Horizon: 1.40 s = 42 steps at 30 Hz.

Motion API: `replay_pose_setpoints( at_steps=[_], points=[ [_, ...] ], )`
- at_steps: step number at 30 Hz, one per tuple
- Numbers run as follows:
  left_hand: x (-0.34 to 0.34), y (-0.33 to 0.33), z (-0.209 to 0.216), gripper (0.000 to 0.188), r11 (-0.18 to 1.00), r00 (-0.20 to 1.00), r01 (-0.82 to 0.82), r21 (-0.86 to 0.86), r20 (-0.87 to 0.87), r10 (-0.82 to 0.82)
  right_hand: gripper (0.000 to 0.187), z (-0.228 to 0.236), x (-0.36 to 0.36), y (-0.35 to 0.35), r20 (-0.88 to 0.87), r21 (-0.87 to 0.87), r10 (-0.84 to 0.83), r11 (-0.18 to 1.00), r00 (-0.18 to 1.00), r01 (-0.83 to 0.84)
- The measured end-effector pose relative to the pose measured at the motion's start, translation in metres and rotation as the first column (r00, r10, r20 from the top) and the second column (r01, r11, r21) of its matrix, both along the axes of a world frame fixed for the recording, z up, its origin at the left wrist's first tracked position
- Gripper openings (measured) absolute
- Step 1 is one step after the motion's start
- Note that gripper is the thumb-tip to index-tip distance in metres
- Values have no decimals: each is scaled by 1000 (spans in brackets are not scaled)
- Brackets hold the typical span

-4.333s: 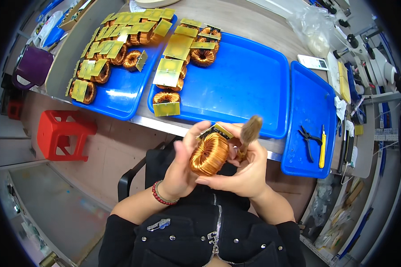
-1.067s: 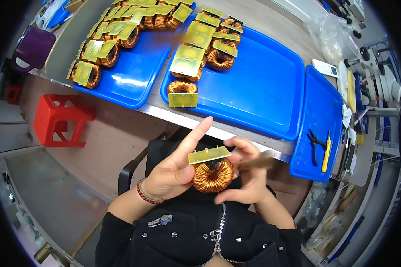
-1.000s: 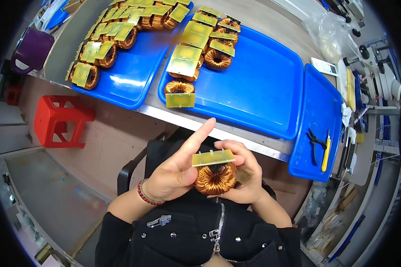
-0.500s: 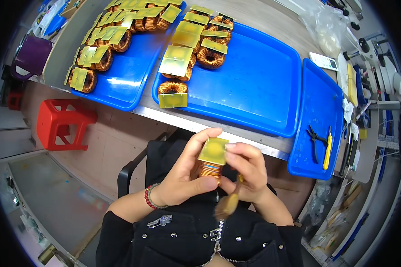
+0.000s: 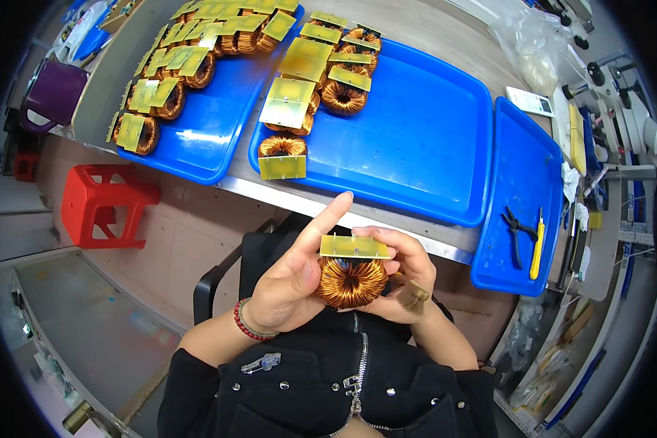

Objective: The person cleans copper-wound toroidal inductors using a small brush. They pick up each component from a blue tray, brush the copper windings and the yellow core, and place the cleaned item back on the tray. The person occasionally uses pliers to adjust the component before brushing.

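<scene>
Between my hands is a toroidal coil (image 5: 352, 282) of copper wire, with a yellow-green square board (image 5: 354, 247) along its top. Small metal pins stick up from the board. My left hand (image 5: 292, 281) cups the coil's left side; its index finger stretches out and its thumb is raised, while the other fingers are partly hidden behind the coil. Closed on the right end of the board and coil is my right hand (image 5: 409, 266). That hand also keeps a small brush (image 5: 416, 296) against its palm, blurred and mostly hidden.
A middle blue tray (image 5: 423, 139) and a left blue tray (image 5: 197, 146) carry several similar coils. In the right blue tray (image 5: 504, 241) lie black pliers (image 5: 517, 235) and a yellow-handled tool (image 5: 537, 252). A red stool (image 5: 106, 201) stands on the floor at left.
The coil has been turned, so its ring face now shows and its board is seen edge-on. My left index finger and thumb have spread. The brush has swung up and right.
</scene>
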<state>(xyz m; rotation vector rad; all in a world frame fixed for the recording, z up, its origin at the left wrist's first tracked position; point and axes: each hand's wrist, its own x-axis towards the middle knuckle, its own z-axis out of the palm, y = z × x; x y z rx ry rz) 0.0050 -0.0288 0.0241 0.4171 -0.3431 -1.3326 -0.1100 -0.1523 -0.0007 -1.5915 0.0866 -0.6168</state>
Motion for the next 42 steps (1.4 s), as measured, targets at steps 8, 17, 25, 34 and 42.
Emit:
replay_pose_setpoints(
  at_steps=[8, 17, 25, 34, 42],
  points=[
    [-6, 8, -5, 55, 982, 926, -185, 28, 341, 164, 64, -3, -4, -4, 82, 13, 14, 1000, 997, -15],
    [-3, 12, 4, 49, 954, 725, -300, 32, 657, 206, 65, 0, -1, -1, 147, -27, -14, 999, 989, 19],
    [-8, 8, 5, 64, 986, 997, -74, 149, 26, 71, 69, 3, 8, 10, 141, 121, 55, 990, 988, -72],
    [-7, 15, -1, 53, 950, 970, -200, 238, -90, 227, 32, 44, -1, -6, 125, -838, -243, 493, 962, 234],
    [-6, 36, -13, 45, 952, 975, -111, 286, -153, 160, 31, 59, -1, 5, -72, -930, -246, 366, 967, 23]
  ],
)
